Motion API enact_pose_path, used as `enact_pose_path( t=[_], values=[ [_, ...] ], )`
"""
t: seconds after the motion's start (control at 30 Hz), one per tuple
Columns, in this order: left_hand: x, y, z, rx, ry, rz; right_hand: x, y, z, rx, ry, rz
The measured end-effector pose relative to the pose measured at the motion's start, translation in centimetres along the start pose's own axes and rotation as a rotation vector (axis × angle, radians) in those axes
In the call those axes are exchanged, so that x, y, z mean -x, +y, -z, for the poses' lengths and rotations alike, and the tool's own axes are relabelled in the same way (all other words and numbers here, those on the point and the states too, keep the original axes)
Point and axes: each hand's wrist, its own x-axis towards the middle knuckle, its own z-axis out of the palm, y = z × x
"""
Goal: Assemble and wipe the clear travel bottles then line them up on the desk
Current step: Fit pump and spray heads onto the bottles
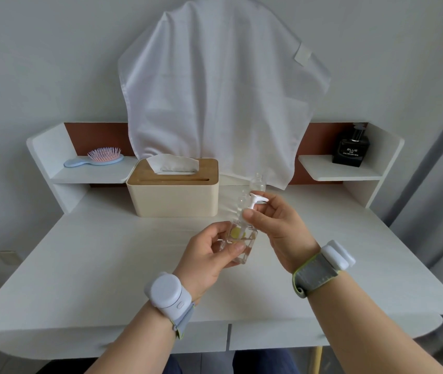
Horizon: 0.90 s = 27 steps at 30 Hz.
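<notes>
Clear square bottle (240, 242) held above desk, tilted, yellow sticker on face, white pump (255, 202) seated in neck. Second clear bottle (257, 182) upright on desk behind, uncapped, near tissue box. Third clear bottle (242, 202) just before it, partly hidden.

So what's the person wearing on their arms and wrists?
Both forearms are bare, no sleeves showing. The left wrist carries a round white puck-like device with a small oval button, on a grey strap edged in lime green. The right wrist has a matching grey, green-edged strap with a blockier white unit on its outer side.
</notes>
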Motion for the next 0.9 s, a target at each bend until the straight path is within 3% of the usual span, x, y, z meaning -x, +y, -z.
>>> enact_pose_path(
  t=[0.57,0.9],
  values=[
    [0.4,0.6,0.1,0.074,-0.028,-0.010,0.4,-0.2,0.8,0.045,-0.211,0.018],
    [0.8,0.6,0.0,0.028,-0.031,-0.032,0.4,0.4,0.4,-0.099,-0.125,0.016]
  ],
)
